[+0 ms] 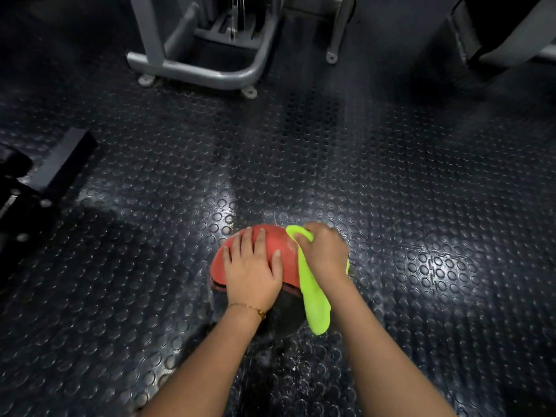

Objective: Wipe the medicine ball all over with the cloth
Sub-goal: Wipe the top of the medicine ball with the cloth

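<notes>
A medicine ball (278, 242), red on its far half and black on its near half, rests on the studded rubber floor. My left hand (252, 267) lies flat on the ball's top, fingers spread, steadying it. My right hand (323, 252) presses a bright yellow-green cloth (313, 299) against the ball's right side. The cloth's loose end hangs down over the black half toward me. The ball's underside and right flank are hidden.
The dark studded rubber floor (391, 176) surrounds the ball. A grey metal gym machine base (210, 70) stands at the back. A dark block and frame (45, 176) sit at the left. More equipment (496, 40) is at the back right.
</notes>
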The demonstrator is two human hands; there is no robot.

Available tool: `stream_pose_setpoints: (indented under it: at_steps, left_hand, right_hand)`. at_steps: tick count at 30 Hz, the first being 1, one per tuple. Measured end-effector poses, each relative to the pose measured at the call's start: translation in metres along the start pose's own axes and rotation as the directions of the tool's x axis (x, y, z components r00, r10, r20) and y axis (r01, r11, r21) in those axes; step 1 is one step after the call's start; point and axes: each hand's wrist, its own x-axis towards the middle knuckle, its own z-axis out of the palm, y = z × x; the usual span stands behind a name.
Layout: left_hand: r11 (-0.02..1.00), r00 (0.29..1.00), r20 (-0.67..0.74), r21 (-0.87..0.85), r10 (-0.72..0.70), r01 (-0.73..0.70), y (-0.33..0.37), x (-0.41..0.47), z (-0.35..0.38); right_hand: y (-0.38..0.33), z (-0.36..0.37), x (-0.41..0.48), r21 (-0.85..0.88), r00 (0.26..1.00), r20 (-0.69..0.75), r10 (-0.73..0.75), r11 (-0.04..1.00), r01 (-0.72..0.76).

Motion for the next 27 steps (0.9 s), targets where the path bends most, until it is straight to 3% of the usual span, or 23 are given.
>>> stream_pose_setpoints:
  at_steps: [3, 8, 15, 21, 27]
  left_hand:
    - [1.000, 1.000, -0.017, -0.023, 0.002, -0.003, 0.001, 0.001, 0.000]
    - [0.998, 0.998, -0.031, -0.035, 0.060, -0.061, -0.004, 0.000, -0.003]
    - [0.997, 0.997, -0.034, -0.022, 0.067, -0.067, -0.004, -0.001, -0.003]
    - [0.996, 0.996, -0.052, -0.044, 0.078, -0.080, -0.006, 0.004, -0.005]
    - [0.997, 0.997, -0.034, -0.025, 0.072, -0.073, 0.000, 0.002, -0.002]
  right_hand:
    - [0.002, -0.004, 0.001, 0.018, 0.997, 0.068, 0.043, 0.999, -0.045]
    - [0.015, -0.012, -0.048, 0.117, 0.996, -0.002, -0.089, 0.989, 0.088]
    - [-0.001, -0.004, -0.002, -0.030, 0.999, 0.034, 0.030, 0.999, -0.029]
    - [0.004, -0.009, -0.056, 0.100, 0.994, -0.056, -0.092, 0.990, 0.097]
    - [0.012, -0.004, -0.020, 0.033, 0.989, -0.027, 0.144, 0.989, -0.144]
